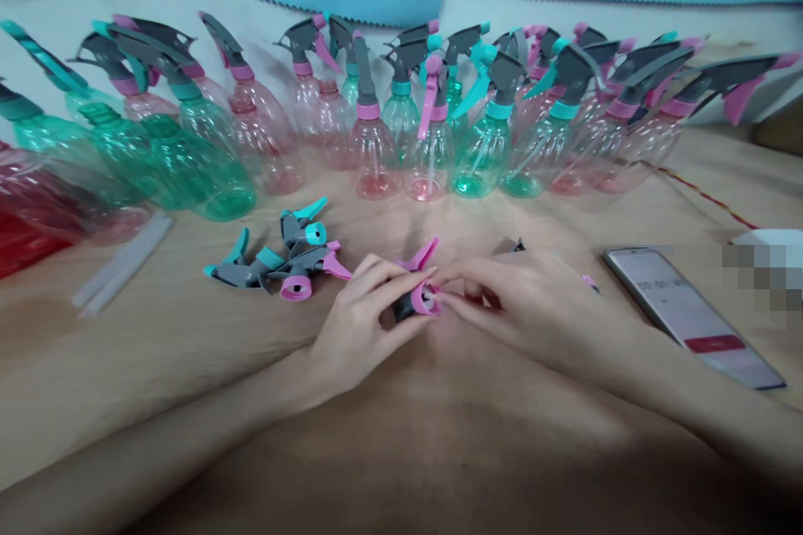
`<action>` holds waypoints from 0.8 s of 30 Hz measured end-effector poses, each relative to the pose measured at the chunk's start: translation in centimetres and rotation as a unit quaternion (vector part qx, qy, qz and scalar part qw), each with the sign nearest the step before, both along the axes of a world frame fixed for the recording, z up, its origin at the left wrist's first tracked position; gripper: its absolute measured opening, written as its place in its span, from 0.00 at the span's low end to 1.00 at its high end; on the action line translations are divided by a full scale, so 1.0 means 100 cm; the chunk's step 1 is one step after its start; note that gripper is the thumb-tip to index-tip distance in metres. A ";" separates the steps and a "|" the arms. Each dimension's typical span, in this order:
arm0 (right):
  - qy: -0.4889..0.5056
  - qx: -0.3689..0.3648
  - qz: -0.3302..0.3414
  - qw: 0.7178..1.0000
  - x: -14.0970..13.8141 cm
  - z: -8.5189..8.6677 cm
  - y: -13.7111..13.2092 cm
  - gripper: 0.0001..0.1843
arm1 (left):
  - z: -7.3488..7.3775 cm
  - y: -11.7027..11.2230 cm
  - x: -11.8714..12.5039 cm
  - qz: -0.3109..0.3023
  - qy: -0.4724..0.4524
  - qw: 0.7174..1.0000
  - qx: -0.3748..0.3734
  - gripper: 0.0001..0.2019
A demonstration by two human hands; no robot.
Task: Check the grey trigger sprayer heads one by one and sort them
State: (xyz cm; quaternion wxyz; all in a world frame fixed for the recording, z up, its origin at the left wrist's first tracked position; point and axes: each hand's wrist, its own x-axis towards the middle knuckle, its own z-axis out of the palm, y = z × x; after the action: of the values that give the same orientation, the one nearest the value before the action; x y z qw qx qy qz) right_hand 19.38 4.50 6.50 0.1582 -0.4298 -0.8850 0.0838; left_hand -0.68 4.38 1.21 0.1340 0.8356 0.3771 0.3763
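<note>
My left hand (355, 313) is closed around a spray trigger head (427, 298) with a grey body, a pink collar and a pink lever. The collar's round opening faces right, toward my other hand. My right hand (511, 292) has its thumb and forefinger pinched together at that opening, touching the collar's rim. Whatever small thing may be between those fingertips is hidden. Just left of my left hand lie several loose trigger heads (296, 287), grey with pink or teal parts. Another dark part (518, 246) shows partly behind my right hand.
Several clear pink and green spray bottles (373, 155) stand along the back, most with trigger heads, some open-necked. Clear tubes (125, 263) lie at left by a red item (28, 226). A phone (690, 309) with a timer lies at right, near a twisted cord (708, 196).
</note>
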 end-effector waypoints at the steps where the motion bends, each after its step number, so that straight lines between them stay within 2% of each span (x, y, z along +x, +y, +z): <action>1: 0.001 0.002 0.002 1.000 0.004 0.005 0.000 0.12 | 0.003 0.000 -0.001 0.005 0.014 1.000 0.021 0.16; 6: -0.007 -0.030 0.000 1.000 0.021 0.018 0.001 0.11 | 0.020 0.003 -0.019 0.065 0.085 0.990 0.088 0.17; 10: -0.033 -0.047 0.009 0.998 0.032 0.016 0.002 0.10 | 0.029 0.012 -0.047 0.090 0.148 0.978 0.119 0.15; 14: -0.038 -0.071 0.010 0.997 0.043 0.011 -0.002 0.08 | 0.032 0.018 -0.067 0.099 0.137 0.978 0.124 0.14; 17: -0.003 -0.059 0.012 0.998 0.043 0.009 -0.011 0.09 | 0.035 0.010 -0.063 0.103 0.118 0.983 0.097 0.13; 20: 0.063 -0.042 0.013 0.997 0.033 0.009 -0.022 0.10 | 0.041 -0.004 -0.047 0.090 0.091 0.989 0.078 0.12; 24: 0.093 -0.038 0.079 0.992 0.009 0.012 -0.032 0.15 | 0.050 -0.022 -0.026 0.046 0.061 0.994 0.078 0.13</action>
State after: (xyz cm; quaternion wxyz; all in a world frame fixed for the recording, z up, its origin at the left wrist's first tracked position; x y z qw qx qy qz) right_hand 20.32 1.32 7.72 0.2161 -0.3542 -0.8941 0.1688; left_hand -3.28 2.21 6.23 0.0280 0.8468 0.3921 0.3583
